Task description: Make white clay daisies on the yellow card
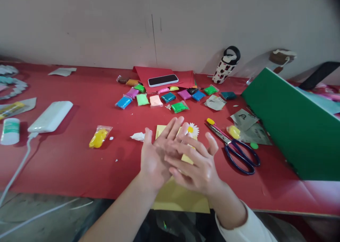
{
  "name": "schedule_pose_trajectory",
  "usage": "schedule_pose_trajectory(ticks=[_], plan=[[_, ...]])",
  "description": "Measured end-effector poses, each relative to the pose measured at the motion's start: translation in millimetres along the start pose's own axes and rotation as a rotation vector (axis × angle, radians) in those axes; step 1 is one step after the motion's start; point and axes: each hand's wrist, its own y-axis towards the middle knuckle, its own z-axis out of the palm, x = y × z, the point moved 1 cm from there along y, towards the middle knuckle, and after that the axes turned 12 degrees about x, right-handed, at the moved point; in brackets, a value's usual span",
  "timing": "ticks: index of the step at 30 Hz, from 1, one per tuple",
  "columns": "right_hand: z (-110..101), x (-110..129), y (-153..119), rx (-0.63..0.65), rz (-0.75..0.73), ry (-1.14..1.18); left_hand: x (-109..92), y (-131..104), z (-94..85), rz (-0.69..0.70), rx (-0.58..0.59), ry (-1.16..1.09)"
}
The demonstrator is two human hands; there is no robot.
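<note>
My left hand (155, 160) is palm up with its fingers stretched out, over a yellow sheet (180, 197) at the table's front edge. Across its palm and fingers lies my right hand (199, 164), palm down, with its fingers spread; whether anything small sits between the two is hidden. A white daisy shape with a yellow centre (191, 129) rests on the sheet's far part, just beyond my fingers. Left of the hands are a scrap of white material (138, 136) and a packet of yellow clay (98, 137). Dark-handled scissors (235, 148) lie to the right.
Several coloured clay packets (179, 107) and a phone (163, 80) lie at the back of the red table (66, 171). A green board (292, 128) stands at the right, near a patterned bottle (224, 68). A cabled white power bank (51, 117) is at the left.
</note>
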Motion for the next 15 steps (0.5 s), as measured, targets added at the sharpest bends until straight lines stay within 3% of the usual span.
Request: schedule_pose_trajectory(ticks=[2, 4, 6, 9, 12, 15], plan=[[1.6, 0.8, -1.8, 0.057, -0.040, 0.019, -2.5, -0.2, -0.8, 0.032, 0.019, 0.011], [2.8, 0.0, -3.3, 0.085, 0.016, -0.026, -4.0, -0.4, -1.0, 0.029, 0.031, 0.017], [3.3, -1.2, -4.9, 0.065, 0.057, -0.063, -4.7, -0.5, -0.6, 0.024, 0.044, 0.020], [4.2, -1.7, -6.9, 0.079, -0.012, -0.032, -4.3, -0.6, 0.8, 0.033, 0.064, 0.016], [4.7, -2.2, -8.2, 0.059, 0.043, -0.078, -2.7, -1.3, 2.0, 0.004, 0.075, 0.000], [4.8, -0.5, -8.8, 0.038, -0.011, -0.050, -1.8, -2.6, 2.3, 0.005, 0.096, 0.000]])
